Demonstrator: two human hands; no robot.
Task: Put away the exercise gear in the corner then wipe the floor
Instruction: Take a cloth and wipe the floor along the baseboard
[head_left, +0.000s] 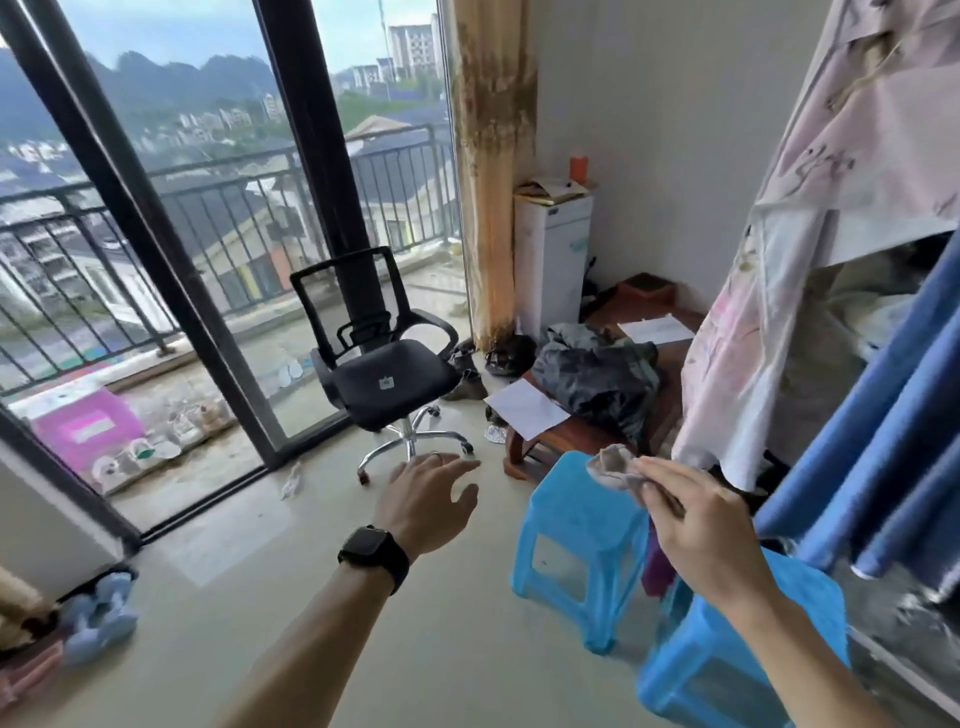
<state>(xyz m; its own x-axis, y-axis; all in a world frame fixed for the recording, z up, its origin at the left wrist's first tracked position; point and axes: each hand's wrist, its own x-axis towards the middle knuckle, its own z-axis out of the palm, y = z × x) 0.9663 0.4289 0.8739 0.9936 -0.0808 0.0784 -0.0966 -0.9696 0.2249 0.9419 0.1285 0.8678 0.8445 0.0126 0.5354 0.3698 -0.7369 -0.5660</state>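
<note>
Your left hand (426, 499) hangs on the near side of the black office chair (384, 374), just short of its chrome base, fingers spread apart and holding nothing. A dark watch (375, 556) sits on that wrist and a ring on one finger.

Your right hand (696, 525) is raised to the right of the chair as you look, thumb and fingertips clamped on a crumpled grey cloth (613, 465). The cloth bunches out past your fingers, above the far blue stool (582, 525). A second blue stool (737, 649) stands nearer you than the chair, under your right forearm.

Bare, pale floor (311, 597) spreads from the chair towards you. Right of the chair, a low wooden table (571, 436) carries a heap of dark clothing (597, 374) and a white sheet of paper (524, 408). Beyond the chair and to its right, a white cabinet (553, 260) stands in the corner with an orange cup (578, 168) on top. You cannot tell which of the things there is exercise gear.
</note>
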